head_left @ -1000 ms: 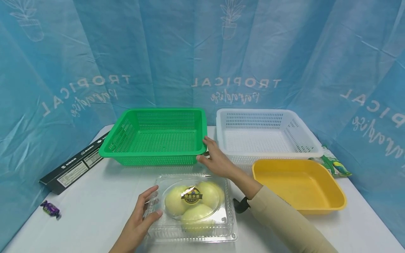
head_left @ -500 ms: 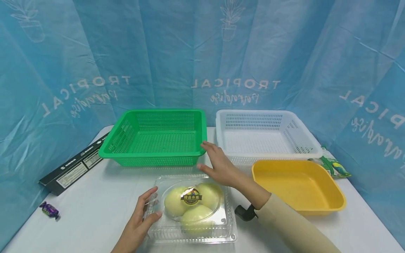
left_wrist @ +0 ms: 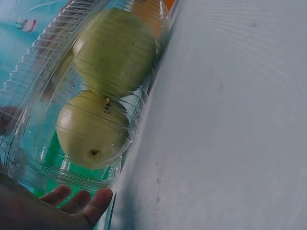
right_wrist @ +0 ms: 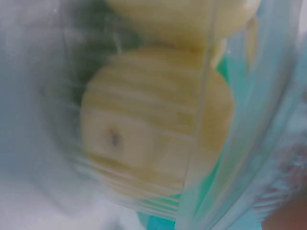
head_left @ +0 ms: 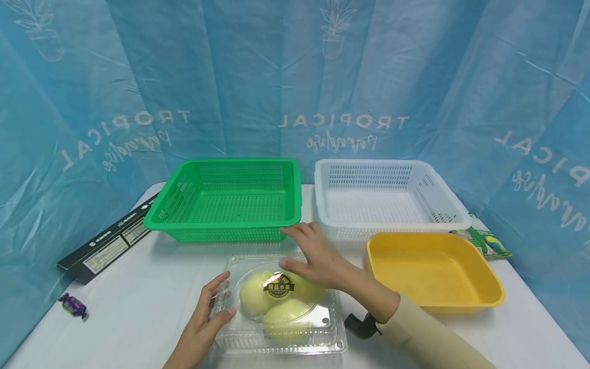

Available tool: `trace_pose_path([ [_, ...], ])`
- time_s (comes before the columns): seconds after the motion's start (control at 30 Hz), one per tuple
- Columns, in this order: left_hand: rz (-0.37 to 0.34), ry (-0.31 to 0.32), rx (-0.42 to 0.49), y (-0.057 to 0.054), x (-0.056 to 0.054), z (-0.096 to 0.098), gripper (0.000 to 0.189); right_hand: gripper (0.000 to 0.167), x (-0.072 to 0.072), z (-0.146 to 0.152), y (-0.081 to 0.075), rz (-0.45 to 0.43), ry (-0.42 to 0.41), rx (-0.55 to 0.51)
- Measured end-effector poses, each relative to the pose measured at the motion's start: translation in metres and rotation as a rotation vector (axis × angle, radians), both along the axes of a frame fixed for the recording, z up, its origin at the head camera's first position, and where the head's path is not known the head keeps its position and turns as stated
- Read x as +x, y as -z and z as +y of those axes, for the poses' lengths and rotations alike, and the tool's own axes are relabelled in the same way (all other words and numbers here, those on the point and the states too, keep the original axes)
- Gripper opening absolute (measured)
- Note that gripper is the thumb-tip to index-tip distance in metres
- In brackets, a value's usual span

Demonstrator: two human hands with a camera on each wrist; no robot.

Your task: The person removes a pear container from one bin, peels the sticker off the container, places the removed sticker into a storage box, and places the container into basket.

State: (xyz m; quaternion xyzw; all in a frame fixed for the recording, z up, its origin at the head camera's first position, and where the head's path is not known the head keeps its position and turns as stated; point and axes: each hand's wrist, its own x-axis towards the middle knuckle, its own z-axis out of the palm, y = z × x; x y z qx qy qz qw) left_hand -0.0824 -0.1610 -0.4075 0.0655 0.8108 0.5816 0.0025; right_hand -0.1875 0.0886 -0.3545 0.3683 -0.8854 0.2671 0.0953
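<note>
Near the front edge of the white table (head_left: 143,328), between the 2 hands, a clear plastic box (head_left: 246,338) lies flat with its lid uppermost. Its longer side looks to run left to right, though the slant of the view makes that hard to judge; its near edge lies almost square to the person. The round label (head_left: 278,285) on the lid reads upright from the person's side. Inside sit 3 pale yellow-green fruits (head_left: 288,312), 2 at the back and 1 at the front.

At the box's left side, the left hand (head_left: 203,318) is relaxed, its fingers along the wall and its thumb by the lid's edge. The right hand (head_left: 318,261) is spread over the far right corner, thumb above the lid and fingers pointing left past the back edge; whether it touches the plastic is unclear.

Behind the box stand a green basket (head_left: 223,225) and, to its right, a white basket (head_left: 396,225). A yellow tray (head_left: 438,309) stands in front of the white basket, with a green packet (head_left: 488,241) beyond. On the left, a long black carton (head_left: 108,241) slants away rightward, near a purple-wrapped sweet (head_left: 74,305).
</note>
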Motion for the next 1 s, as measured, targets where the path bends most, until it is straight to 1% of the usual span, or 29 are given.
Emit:
trace_pose_path([
  [0.23,-0.008,0.000,0.012,0.000,0.000,0.000,0.059,0.058,0.012,-0.001,0.001,0.023,-0.035,0.024],
  [0.33,-0.006,0.002,0.016,0.000,0.001,0.000,0.059,0.056,0.015,-0.001,0.003,0.072,-0.064,0.030],
  [0.47,-0.020,-0.004,0.015,-0.001,0.001,0.000,0.060,0.053,0.017,-0.001,0.006,0.123,-0.092,0.030],
  [0.57,-0.031,-0.009,0.014,-0.001,0.001,0.001,0.060,0.052,0.019,-0.001,0.007,0.139,-0.100,0.034],
  [0.77,-0.028,-0.007,0.021,-0.001,0.002,0.001,0.060,0.051,0.022,-0.001,0.009,0.156,-0.091,0.061],
  [1.0,-0.021,-0.010,0.011,-0.001,0.000,0.001,0.059,0.050,0.025,-0.004,0.011,0.212,-0.097,0.090],
])
